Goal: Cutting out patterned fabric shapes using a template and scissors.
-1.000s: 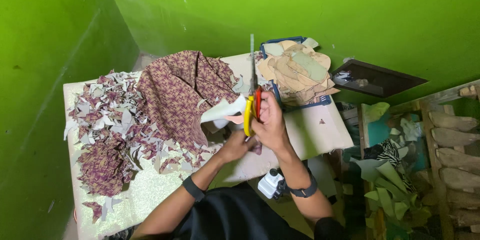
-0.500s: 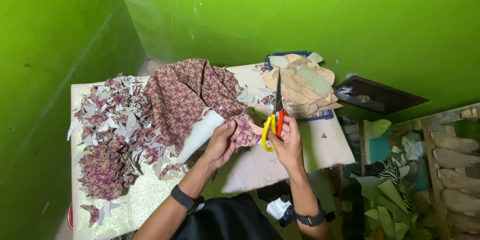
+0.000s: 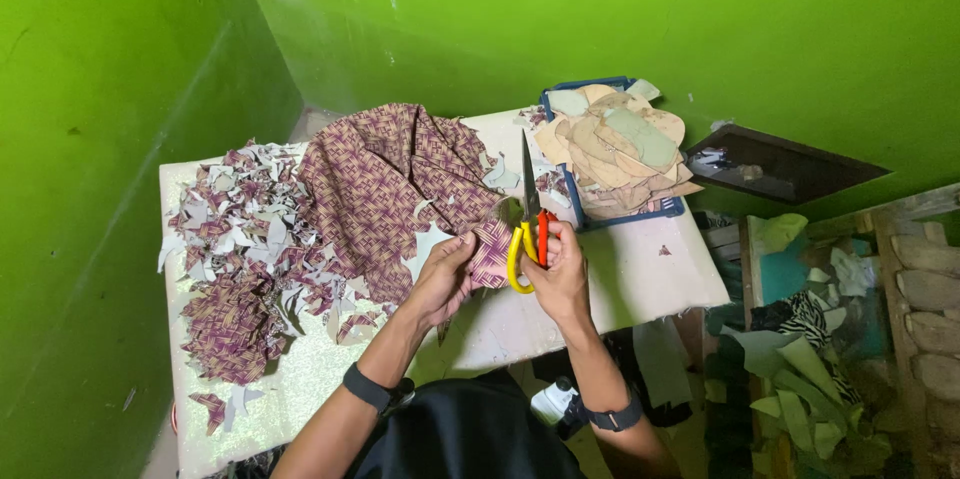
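My right hand (image 3: pixel 560 274) grips scissors (image 3: pixel 527 224) with one yellow and one red handle, the blades pointing away toward the wall. My left hand (image 3: pixel 445 279) pinches a small piece of purple woven-pattern fabric (image 3: pixel 492 251) right beside the blades. A large sheet of the same patterned fabric (image 3: pixel 385 184) lies rumpled on the white table (image 3: pixel 640 284) just beyond my hands. Both wrists wear dark bands.
A heap of cut fabric scraps (image 3: pixel 240 259) covers the table's left side. A blue tray (image 3: pixel 620 154) piled with beige cut-out pieces sits at the back right. Green walls close in left and behind. More cut pieces and shelves (image 3: pixel 850 329) stand right of the table.
My hands and the scissors have shifted slightly right and toward me on the table. The left hand has moved from a white-backed piece to pinching the small purple piece at the blades.
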